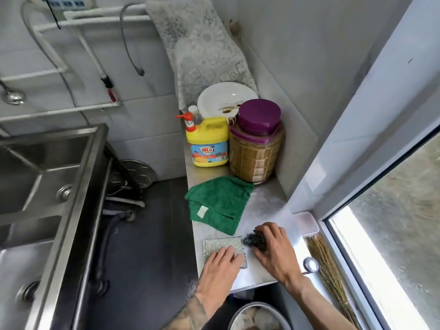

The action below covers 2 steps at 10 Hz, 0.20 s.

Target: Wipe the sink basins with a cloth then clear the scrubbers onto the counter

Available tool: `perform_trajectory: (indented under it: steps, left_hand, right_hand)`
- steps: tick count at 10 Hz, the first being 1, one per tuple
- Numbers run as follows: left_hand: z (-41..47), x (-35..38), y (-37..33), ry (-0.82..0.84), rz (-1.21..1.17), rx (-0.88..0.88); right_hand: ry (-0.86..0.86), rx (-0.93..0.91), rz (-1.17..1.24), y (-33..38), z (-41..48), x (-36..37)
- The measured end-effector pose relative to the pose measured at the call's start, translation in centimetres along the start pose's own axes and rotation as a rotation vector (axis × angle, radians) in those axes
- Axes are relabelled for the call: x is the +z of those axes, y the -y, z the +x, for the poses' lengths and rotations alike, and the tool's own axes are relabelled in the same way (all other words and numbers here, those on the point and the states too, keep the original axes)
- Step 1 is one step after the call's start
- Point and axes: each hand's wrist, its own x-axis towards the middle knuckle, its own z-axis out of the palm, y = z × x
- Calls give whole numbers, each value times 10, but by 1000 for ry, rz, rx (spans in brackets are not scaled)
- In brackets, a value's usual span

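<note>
A flat silver scrubber pad (pixel 217 245) lies on the steel counter (pixel 269 206), and my left hand (pixel 220 265) rests flat on its near half. Beside it sits a dark steel-wool scrubber (pixel 253 239); my right hand (pixel 276 248) curls around it from the right. A green cloth (pixel 220 202) lies folded on the counter just beyond both scrubbers. The steel sink basins (pixel 42 177) stand to the left across a gap of dark floor.
At the counter's far end stand a yellow detergent bottle (pixel 207 142), a purple-lidded jar (pixel 257 141) and a white plate (pixel 226 98). A broom (pixel 331 270) and a spoon (pixel 310 264) lie at the right by the window. A metal bowl (pixel 259 316) sits below the counter edge.
</note>
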Motion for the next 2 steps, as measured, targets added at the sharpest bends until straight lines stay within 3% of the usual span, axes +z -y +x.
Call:
perform_trajectory:
  steps: [2]
  left_hand:
    - [-13, -4, 13, -167, -31, 26]
  right_hand:
    - [-47, -19, -26, 4, -9, -6]
